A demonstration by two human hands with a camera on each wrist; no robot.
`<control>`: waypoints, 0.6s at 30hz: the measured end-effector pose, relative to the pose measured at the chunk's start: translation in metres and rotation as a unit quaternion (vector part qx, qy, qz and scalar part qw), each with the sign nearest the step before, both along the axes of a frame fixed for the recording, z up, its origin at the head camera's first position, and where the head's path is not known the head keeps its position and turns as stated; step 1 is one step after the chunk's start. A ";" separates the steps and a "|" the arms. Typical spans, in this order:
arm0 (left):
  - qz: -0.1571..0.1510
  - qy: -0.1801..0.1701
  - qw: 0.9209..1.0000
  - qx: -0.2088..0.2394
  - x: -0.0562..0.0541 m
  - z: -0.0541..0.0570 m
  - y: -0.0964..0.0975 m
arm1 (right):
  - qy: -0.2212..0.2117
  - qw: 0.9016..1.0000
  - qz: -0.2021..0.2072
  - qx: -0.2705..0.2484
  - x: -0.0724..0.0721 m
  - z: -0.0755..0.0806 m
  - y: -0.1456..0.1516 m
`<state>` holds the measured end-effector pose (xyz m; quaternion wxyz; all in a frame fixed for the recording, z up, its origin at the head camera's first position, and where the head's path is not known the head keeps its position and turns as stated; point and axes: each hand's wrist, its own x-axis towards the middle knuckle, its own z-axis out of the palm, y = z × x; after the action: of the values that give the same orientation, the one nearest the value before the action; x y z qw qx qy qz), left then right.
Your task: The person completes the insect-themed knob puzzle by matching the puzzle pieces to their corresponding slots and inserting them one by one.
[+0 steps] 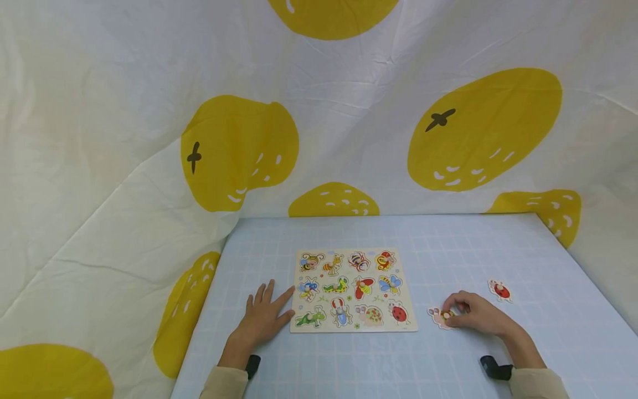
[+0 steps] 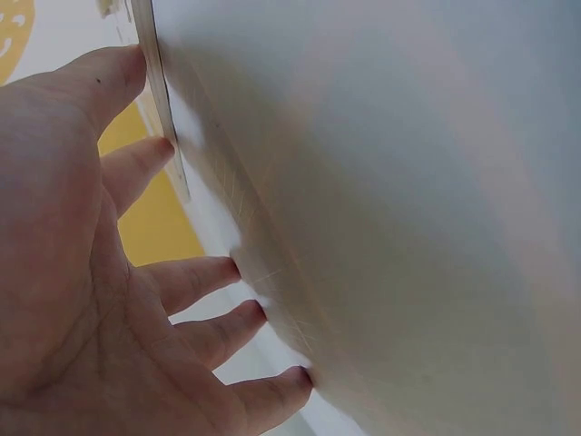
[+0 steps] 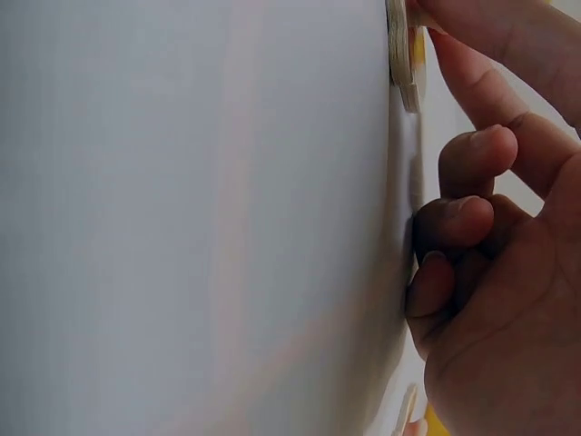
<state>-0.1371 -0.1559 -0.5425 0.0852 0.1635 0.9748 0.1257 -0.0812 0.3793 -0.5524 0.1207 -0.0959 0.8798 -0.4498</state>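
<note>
My left hand [image 1: 260, 317] lies with fingers spread beside the insect puzzle board [image 1: 326, 328]. Thumb and index finger touch the board's left edge [image 2: 159, 86]; the other fingertips rest on the table. On the right, my right hand [image 1: 476, 313] pinches a snail puzzle piece [image 1: 437, 317] between thumb and index finger, and its remaining fingers are curled. The snail piece is low over the table, right of the board, its shell partly covered by the fingers. In the right wrist view the piece's wooden edge [image 3: 398, 50] shows near the fingertips.
A ladybug piece [image 1: 500, 291] lies on the table beyond my right hand. Bug pictures fill the board in rows, including a snail [image 1: 371, 316] and a ladybug [image 1: 399, 313]. A checked light-blue cloth [image 1: 448, 244] covers the table; a lemon-print curtain [image 1: 349, 133] hangs behind.
</note>
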 end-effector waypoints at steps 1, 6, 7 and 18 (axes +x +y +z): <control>0.000 0.000 1.000 0.000 0.000 0.000 0.000 | 0.001 1.000 -0.002 0.002 0.000 0.000 0.000; -0.002 0.001 1.000 0.003 0.001 0.001 0.000 | -0.003 1.000 -0.012 0.009 0.002 0.001 -0.002; -0.002 0.001 1.000 0.003 0.001 0.001 0.000 | -0.006 1.000 -0.015 0.010 0.002 0.001 -0.003; -0.003 0.001 1.000 0.002 0.001 0.002 -0.001 | -0.033 0.999 -0.031 0.022 0.000 0.004 -0.008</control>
<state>-0.1358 -0.1567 -0.5407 0.0842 0.1663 0.9742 0.1274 -0.0814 0.3712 -0.5486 0.1375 -0.0508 0.8878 -0.4364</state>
